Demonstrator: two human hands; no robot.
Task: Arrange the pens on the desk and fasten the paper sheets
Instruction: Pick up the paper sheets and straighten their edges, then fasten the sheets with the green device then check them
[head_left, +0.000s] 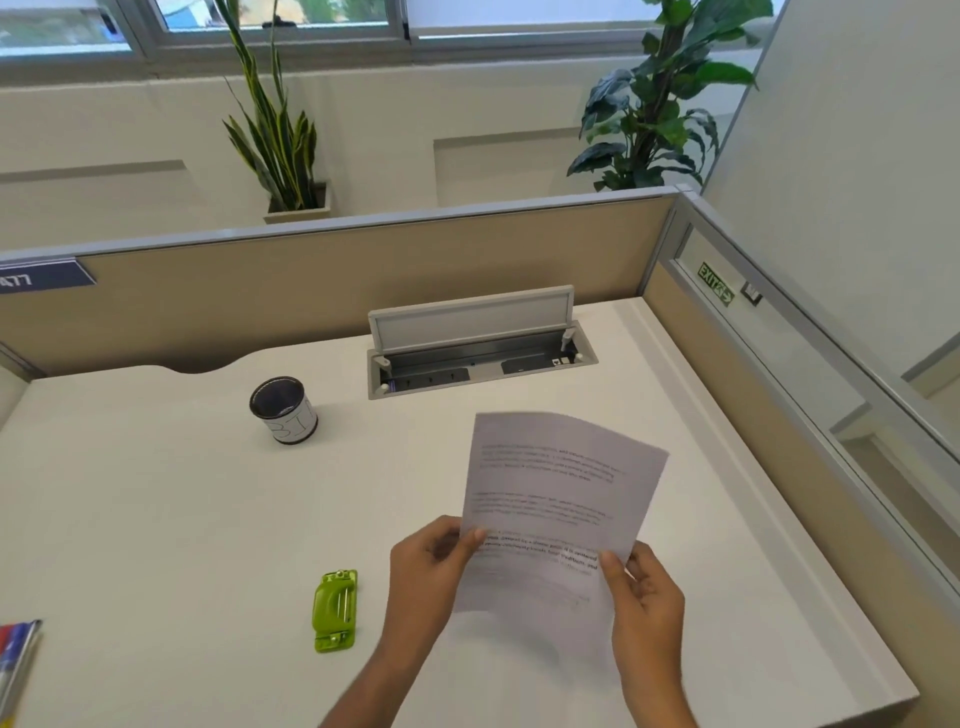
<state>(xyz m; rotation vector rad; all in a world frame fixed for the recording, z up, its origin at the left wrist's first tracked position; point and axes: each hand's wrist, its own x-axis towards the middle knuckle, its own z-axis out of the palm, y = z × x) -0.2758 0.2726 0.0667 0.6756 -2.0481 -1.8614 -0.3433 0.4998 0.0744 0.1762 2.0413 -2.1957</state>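
White paper sheets (561, 499) are pinched by my left hand (431, 566) and right hand (644, 592) above the bench (156, 519), its right edge nearest, green stapler (336, 609) left.

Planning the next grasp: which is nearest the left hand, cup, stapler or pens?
The stapler, beside the left hand; cup is far back, pens at the left edge.
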